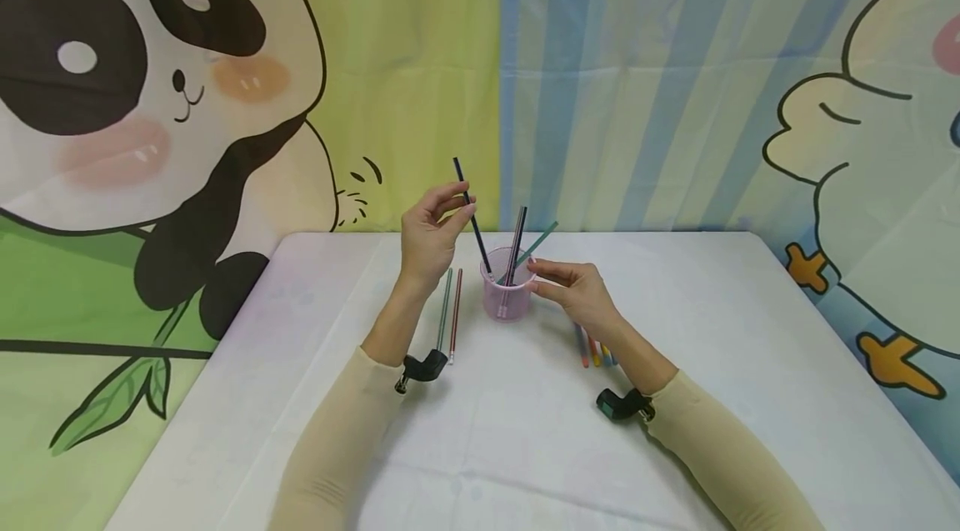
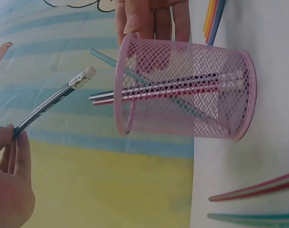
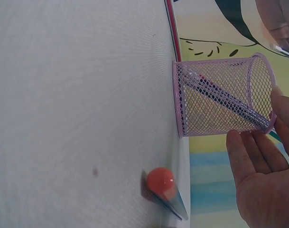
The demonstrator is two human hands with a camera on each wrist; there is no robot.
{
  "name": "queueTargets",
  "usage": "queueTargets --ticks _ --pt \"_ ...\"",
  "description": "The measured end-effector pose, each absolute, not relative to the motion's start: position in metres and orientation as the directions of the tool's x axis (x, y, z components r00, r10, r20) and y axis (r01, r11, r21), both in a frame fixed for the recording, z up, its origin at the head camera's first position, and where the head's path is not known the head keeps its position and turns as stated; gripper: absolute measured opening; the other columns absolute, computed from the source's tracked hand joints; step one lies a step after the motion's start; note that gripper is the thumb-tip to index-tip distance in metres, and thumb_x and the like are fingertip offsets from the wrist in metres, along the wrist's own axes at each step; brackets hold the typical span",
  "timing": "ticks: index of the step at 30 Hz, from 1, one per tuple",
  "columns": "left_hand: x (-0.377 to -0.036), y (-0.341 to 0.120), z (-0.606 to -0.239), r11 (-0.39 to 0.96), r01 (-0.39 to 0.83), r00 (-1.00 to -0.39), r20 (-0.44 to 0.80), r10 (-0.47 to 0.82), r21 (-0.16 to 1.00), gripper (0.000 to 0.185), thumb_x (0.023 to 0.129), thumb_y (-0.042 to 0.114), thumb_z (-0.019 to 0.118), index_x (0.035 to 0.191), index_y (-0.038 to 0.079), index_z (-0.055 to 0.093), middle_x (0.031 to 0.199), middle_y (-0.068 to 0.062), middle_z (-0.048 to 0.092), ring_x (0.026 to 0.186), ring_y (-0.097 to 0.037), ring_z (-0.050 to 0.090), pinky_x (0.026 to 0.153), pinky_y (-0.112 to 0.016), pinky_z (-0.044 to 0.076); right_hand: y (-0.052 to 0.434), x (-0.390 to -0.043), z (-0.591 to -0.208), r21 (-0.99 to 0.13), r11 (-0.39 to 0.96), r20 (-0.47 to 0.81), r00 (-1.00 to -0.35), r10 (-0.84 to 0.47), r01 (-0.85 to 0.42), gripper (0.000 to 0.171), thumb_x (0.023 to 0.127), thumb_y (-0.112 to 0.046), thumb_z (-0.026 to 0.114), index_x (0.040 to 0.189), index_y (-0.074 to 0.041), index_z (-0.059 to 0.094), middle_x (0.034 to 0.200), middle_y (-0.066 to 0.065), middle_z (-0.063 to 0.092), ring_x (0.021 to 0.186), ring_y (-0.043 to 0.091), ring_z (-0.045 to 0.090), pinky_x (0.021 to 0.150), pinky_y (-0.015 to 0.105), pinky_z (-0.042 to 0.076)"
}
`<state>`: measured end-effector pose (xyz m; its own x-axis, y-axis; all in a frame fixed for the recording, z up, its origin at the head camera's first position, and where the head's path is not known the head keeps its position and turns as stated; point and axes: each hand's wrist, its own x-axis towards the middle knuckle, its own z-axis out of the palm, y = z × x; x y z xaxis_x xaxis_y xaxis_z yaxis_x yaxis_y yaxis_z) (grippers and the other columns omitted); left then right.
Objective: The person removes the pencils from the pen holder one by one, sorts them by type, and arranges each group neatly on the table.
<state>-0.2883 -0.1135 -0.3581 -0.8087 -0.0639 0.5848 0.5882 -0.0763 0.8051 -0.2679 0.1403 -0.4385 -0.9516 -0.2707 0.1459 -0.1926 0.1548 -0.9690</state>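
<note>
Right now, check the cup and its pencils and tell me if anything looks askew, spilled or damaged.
Nothing looks spilled or damaged. One mild oddity: the green pencil in the pink cup slants across the other pencils there, which lean close together. The cup itself stands upright.

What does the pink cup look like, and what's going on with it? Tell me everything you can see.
The cup is round, open-topped and pink. Its see-through mesh wall looks like painted metal, with smooth solid bands around the rim and the base. It stands upright on the white table. Several pencils lean inside it, one of them green, their tips poking above the rim; at least two have their eraser ends down. The right hand holds its side near the rim with thumb and fingers.
</note>
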Motion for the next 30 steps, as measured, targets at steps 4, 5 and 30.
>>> queueTargets --ticks 4,5,30 --pt "-0.286 -0.123 -0.358 -0.022 0.57 -0.822 0.568 -0.04 0.822 0.032 0.094 0.002 0.076 0.125 0.005 0.072 0.12 -0.01 0.073 0.111 -0.021 0.072 0.1 -0.03 0.058 0.142 -0.269 -0.439 -0.969 0.149 0.153 -0.949 -0.276 -0.199 0.046 0.092 -0.018 0.081 0.131 0.002 0.069 0.143 0.009 0.066 0.138 0.027 0.059 0.106 0.026 0.052" --pt "-0.285 -0.125 -0.359 -0.01 0.563 -0.826 0.563 -0.033 0.826 0.032 0.094 0.003 0.076 0.125 0.006 0.073 0.121 -0.01 0.072 0.112 -0.022 0.072 0.1 -0.03 0.058 0.142 -0.269 -0.439 -0.968 0.151 0.154 -0.948 -0.277 -0.201 0.046 0.092 -0.018 0.081 0.131 0.002 0.069 0.144 0.009 0.066 0.138 0.027 0.058 0.106 0.026 0.052" --pt "-0.284 -0.176 -0.378 0.181 0.43 -0.901 0.434 0.018 0.885 0.033 0.095 0.012 0.077 0.128 0.01 0.072 0.13 -0.007 0.07 0.115 -0.021 0.068 0.098 -0.026 0.058 0.141 -0.267 -0.438 -0.978 0.102 0.15 -0.95 -0.275 -0.184 0.044 0.092 -0.014 0.08 0.132 0.0 0.07 0.141 0.013 0.066 0.135 0.024 0.061 0.1 0.021 0.055"
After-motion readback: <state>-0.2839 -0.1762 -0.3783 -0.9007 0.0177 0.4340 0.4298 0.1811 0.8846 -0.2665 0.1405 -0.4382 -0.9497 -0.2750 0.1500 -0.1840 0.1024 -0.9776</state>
